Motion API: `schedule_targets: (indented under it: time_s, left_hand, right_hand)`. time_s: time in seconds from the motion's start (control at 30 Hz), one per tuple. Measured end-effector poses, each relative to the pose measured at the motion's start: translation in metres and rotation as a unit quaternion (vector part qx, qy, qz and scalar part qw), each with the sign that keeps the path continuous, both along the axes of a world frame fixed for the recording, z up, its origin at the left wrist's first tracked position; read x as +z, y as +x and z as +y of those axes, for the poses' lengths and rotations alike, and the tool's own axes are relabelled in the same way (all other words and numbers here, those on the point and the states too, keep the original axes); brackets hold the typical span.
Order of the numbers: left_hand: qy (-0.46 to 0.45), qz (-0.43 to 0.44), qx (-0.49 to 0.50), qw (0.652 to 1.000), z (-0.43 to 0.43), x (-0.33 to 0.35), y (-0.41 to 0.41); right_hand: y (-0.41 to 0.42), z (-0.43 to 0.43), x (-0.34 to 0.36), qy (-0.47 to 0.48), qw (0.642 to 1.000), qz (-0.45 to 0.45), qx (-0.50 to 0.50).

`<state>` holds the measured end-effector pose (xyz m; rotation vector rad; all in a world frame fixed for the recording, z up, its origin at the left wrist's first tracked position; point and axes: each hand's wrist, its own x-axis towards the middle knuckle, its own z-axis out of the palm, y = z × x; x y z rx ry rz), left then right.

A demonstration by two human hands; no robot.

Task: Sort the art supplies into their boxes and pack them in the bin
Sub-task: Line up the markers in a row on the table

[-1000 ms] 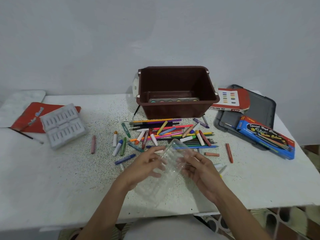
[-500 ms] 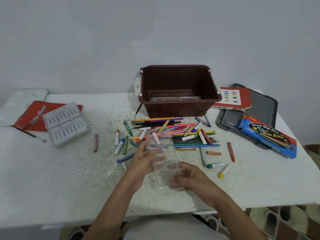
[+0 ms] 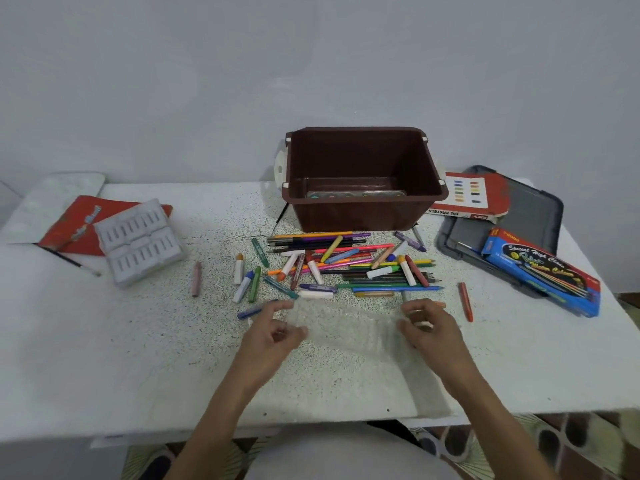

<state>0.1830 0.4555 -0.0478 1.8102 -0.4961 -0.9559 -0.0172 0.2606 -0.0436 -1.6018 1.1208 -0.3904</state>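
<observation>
Gripping clear tray [image 3: 346,329] by ends: left hand [image 3: 273,337], right hand [image 3: 431,329], fingers curled. We note tray now turned crosswise, flat near pens [image 3: 349,265]; judge it ready for filling.

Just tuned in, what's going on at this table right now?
A person holds a clear plastic tray by its ends, left hand and right hand, low over the table in front of the loose pile of pens and crayons. The tray looks empty. The brown bin holds only a paint palette; a blue pencil box lies to the right.
</observation>
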Motion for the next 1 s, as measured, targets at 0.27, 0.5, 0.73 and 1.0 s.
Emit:
schedule_targets:
  time_s: [0.27,0.5,0.73,1.0]
  left_hand:
    - [0.074,-0.327,-0.070,0.940,-0.012,-0.007,-0.022]
    - [-0.018,-0.499,-0.153,0.853,-0.021,-0.034,-0.045]
    - [0.026,-0.538,-0.169,0.825,-0.032,-0.056,-0.051]
    - [0.044,-0.563,-0.138,0.814,-0.045,-0.066,-0.053]
  right_hand:
    - [0.002,-0.007,-0.005,-0.248,0.963,0.075,0.077]
    - [0.012,-0.005,-0.005,-0.378,0.901,0.160,0.137]
    - [0.014,-0.015,0.000,-0.366,0.902,0.139,0.180]
    - [-0.023,-0.034,0.002,-0.322,0.926,0.103,0.168]
